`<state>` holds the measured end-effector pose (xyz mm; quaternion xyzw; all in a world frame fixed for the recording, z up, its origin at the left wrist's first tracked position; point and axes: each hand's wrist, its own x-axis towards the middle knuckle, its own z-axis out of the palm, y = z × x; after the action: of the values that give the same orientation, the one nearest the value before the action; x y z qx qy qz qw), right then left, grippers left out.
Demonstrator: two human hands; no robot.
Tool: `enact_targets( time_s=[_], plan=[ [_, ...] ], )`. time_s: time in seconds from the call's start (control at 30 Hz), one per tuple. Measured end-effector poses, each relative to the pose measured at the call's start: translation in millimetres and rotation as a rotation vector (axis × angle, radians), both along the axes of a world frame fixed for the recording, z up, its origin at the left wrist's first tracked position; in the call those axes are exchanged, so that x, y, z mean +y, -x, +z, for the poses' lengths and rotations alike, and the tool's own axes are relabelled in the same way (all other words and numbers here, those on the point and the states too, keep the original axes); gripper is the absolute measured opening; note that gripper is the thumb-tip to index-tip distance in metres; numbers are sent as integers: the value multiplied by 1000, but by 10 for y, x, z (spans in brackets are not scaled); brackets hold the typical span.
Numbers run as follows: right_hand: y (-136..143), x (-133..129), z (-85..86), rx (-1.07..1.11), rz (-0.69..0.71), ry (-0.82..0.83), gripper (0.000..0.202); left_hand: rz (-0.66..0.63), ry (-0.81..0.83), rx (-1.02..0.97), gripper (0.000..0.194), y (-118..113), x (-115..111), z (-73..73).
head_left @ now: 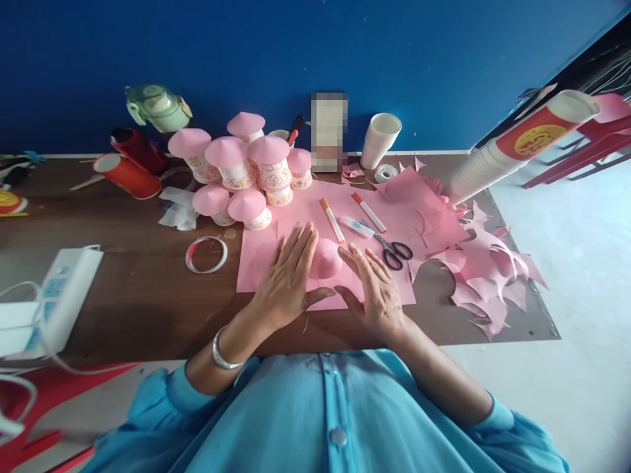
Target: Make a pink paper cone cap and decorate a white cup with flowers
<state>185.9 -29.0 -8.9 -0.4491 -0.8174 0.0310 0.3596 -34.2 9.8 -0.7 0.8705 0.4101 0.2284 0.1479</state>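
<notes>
A pink paper cone [326, 259] sits on pink paper sheets [296, 217] in front of me. My left hand [290, 279] is beside its left edge, palm down, fingers stretched out and thumb pointing right. On the right, my right hand [374, 292] spreads its fingers, the tips close to the cone's right edge. Whether either hand touches the cone, I cannot tell. Just beyond lie two orange-and-white markers [332, 221], a white glue tube [357, 226] and black-handled scissors [393, 253].
Several decorated paper cups with pink cone roofs [227, 161] stand at the back. A tape roll [206, 255] lies left, near a power strip [62, 295]. Pink scraps [486, 276] cover the right edge, beside a tall leaning cup stack [513, 144]. A phone [329, 131] leans against the blue wall.
</notes>
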Motion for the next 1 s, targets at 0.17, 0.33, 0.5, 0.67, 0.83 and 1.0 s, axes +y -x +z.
enact_targets(
  time_s=[0.17,0.33,0.5,0.67,0.83,1.0],
  plan=[
    [38,10,-16,-54,17,9,84,-2,-49,65,98,-11,6,-51],
    [51,52,36,39,6,-10,79,184,37,-200,65,89,42,40],
    [116,224,116,122,31,2,76,359,621,-529,46,212,185,61],
    [223,386,63,146,84,50,73,339,917,-591,49,170,270,37],
    [258,410,-20,173,97,131,76,333,1085,-712,52,108,307,1],
    [246,402,-16,187,101,148,78,300,1169,-790,51,85,320,-43]
  ],
)
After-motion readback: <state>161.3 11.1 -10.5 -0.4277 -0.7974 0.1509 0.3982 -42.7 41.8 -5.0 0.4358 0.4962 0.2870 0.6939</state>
